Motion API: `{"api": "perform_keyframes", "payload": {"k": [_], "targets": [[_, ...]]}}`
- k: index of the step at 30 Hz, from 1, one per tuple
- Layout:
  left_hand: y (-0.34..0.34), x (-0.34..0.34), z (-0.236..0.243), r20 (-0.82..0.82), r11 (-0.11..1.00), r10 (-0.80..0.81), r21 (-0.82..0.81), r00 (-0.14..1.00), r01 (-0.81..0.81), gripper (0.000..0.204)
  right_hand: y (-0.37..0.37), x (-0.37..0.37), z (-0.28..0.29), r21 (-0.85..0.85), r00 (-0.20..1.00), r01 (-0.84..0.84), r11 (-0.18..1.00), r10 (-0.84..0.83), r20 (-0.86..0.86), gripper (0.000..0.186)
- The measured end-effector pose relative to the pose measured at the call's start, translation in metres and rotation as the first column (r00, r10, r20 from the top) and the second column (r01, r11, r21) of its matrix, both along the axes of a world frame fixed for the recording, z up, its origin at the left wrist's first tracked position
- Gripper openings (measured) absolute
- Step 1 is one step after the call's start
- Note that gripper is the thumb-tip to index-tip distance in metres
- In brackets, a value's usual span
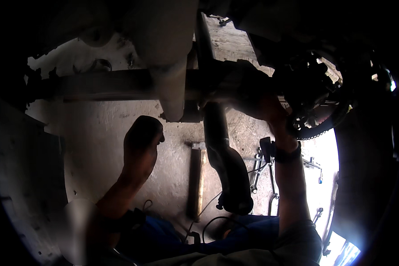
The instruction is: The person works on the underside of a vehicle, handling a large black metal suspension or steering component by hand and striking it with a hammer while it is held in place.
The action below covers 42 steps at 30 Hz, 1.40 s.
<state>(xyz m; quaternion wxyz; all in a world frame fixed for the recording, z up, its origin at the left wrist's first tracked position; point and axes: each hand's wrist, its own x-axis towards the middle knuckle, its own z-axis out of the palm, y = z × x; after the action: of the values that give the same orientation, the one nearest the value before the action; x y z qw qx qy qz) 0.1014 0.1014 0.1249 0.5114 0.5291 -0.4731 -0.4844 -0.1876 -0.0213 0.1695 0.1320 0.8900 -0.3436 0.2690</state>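
My left hand (142, 134) is raised over the pale floor, below a long dark crossbar (106, 86) and apart from it. Its fingers are curled in, and nothing sticks out of them. My right hand (249, 91) reaches up to the right part of the crossbar, close to the top of a dark curved pipe (228, 170). Its fingers look bent round something there, but deep shadow hides what it is. Between my hands, a pale tapered metal housing (172, 84) hangs down in front of the bar.
A hammer with a wooden handle (202, 179) lies on the floor (104, 146). Several wrenches (256, 173) lie near my right forearm. A toothed round part (314, 119) hangs at the right, with large dark wheel-like shapes at both sides. A thin cable (208, 219) curves over my lap.
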Motion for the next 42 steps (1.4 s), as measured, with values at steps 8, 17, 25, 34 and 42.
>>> {"api": "perform_keyframes", "payload": {"k": [8, 17, 25, 34, 42], "targets": [[-0.033, 0.0, 0.002, 0.196, 0.874, 0.27, -0.46, 0.943, -0.155, 0.012, -0.015, -0.003, -0.005, 0.144, 0.993, 0.114, 0.983, -0.115, 0.0, 0.057], [-0.104, 0.019, 0.027, 0.568, 0.705, 0.283, -0.669, 0.773, 0.233, 0.024, -0.007, -0.002, 0.01, 0.271, 0.972, 0.231, 0.934, -0.232, -0.03, 0.049], [-0.181, 0.017, 0.001, 0.774, 0.875, -0.145, -0.19, 0.616, 0.445, 0.034, -0.017, 0.0, -0.026, 0.276, 0.984, 0.143, 0.95, -0.166, 0.063, 0.065], [-0.193, -0.009, 0.017, -0.064, 0.766, -0.637, 0.065, 0.768, 0.64, 0.04, 0.001, -0.023, -0.016, 0.261, 0.971, 0.215, 0.941, -0.234, 0.043, 0.073], [-0.183, 0.004, -0.015, -0.395, 0.777, -0.566, 0.035, 0.723, 0.628, 0.047, 0.001, -0.014, -0.014, 0.194, 0.962, 0.263, 0.945, -0.273, 0.024, 0.074]]}}
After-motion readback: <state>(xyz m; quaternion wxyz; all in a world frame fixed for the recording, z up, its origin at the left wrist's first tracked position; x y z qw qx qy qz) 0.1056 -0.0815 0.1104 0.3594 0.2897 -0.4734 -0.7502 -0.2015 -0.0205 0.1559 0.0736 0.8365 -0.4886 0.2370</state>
